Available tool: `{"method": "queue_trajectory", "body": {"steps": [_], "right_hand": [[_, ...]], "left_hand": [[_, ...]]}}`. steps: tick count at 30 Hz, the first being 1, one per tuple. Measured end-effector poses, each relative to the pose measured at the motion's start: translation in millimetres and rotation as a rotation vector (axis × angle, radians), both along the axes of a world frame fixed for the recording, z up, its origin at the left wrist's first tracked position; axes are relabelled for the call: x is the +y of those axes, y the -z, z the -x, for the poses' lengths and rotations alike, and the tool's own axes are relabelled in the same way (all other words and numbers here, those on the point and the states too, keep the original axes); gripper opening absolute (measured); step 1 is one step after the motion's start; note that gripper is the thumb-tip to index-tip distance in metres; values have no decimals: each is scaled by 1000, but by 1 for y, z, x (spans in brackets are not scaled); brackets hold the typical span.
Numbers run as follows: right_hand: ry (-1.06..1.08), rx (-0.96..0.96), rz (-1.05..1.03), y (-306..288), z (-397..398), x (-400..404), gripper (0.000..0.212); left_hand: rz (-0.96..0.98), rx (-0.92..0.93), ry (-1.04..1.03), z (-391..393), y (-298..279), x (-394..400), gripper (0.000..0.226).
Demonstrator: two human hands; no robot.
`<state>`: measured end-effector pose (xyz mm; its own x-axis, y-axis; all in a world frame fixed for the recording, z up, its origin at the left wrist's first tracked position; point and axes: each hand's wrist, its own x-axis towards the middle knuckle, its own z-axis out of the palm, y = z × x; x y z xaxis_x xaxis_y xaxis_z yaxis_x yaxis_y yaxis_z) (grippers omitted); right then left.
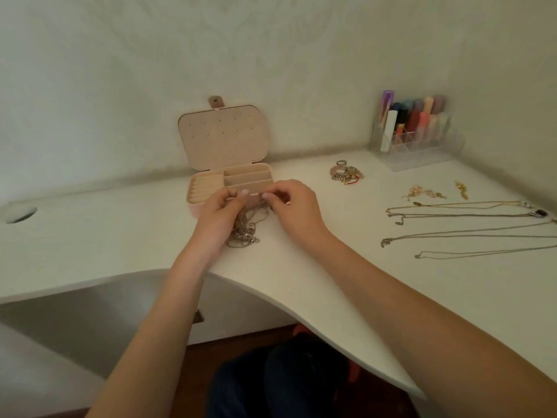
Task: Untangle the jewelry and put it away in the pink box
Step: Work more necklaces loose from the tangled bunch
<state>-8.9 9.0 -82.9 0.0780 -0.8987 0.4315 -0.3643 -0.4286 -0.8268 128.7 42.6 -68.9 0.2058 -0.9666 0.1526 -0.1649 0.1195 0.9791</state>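
just in front of the open pink box (208,188), both hands work at a tangle of chains (245,227). going left to right: far left of the box, a round hole (21,214) is cut in the white surface (120,236). the box stands near the back wall, its lid upright, its ring rolls and compartments showing. the left hand (218,211) is at the box's front edge, fingertips pinching a strand at the top of the tangle. the tangle hangs between the hands and its lower end lies heaped on the surface, just in front of the box. the right hand (294,206) pinches another strand close beside the left one, fingers curled. right of the box lies a small pile of rings and bracelets (346,172); further right, some earrings (426,193), and nearer the front edge, several necklaces laid out straight (467,224), apart from one another. behind these, at the back corner, stands a clear organiser (419,152) holding coloured tubes.
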Motion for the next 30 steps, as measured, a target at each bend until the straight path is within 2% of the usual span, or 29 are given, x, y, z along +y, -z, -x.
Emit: {"method": "queue_trajectory", "body": {"steps": [5, 8, 15, 18, 23, 30], "right_hand": [[-42, 29, -47, 3, -4, 1, 20], [-30, 77, 21, 2, -5, 4, 24], [-162, -90, -79, -7, -8, 29, 6], [-189, -120, -136, -5, -10, 31, 16], [-130, -132, -142, -5, -8, 26, 15], [-265, -359, -339, -13, -8, 28, 12]], "left_hand": [[9, 141, 48, -4, -1, 4, 19], [10, 180, 53, -6, -1, 4, 16], [22, 331, 127, -10, -1, 6, 15], [25, 315, 158, -10, -1, 7, 14], [37, 245, 144, -5, -2, 8, 13], [37, 280, 111, -6, -2, 9, 10]]}}
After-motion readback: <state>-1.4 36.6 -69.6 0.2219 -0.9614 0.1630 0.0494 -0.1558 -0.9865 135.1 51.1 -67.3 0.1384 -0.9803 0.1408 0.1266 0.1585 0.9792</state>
